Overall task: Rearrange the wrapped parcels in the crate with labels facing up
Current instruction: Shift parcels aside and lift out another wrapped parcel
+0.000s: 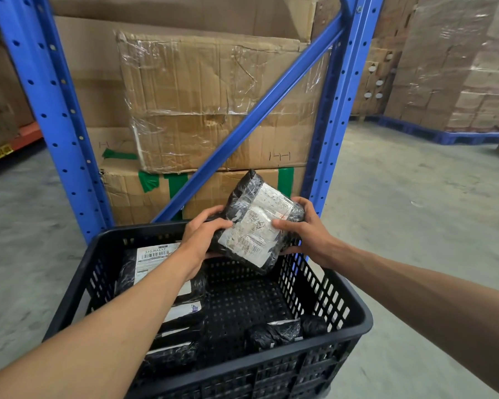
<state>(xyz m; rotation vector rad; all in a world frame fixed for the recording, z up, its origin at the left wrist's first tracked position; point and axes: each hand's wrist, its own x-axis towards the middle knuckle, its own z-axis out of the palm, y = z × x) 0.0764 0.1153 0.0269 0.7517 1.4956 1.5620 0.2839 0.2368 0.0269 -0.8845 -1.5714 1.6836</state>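
1. A black wrapped parcel (260, 223) sits just right of the frame's centre, held in the air above the far rim of the crate; it is tilted, and its white label (257, 226) faces up toward the camera.
2. The left hand (202, 237) clasps the parcel's left edge, thumb on top and fingers curled underneath; the right hand (303, 228) clasps the right edge, thumb on the label's edge, fingers wrapped round the far side and the underside.
3. The black plastic crate (355, 321) fills the lower middle of the frame; its slotted floor is bare in the centre.
4. Along the crate's left side lie more black parcels (182, 338), partly hidden by the left forearm; the farthest one shows a white label with a barcode (153, 254); a small parcel (274, 332) lies near the front right corner.
5. Behind the crate, across the upper half, stands a blue metal rack (55, 110) with taped cardboard boxes (213, 105); shrink-wrapped boxes on a blue pallet (438, 133) stand at upper right.
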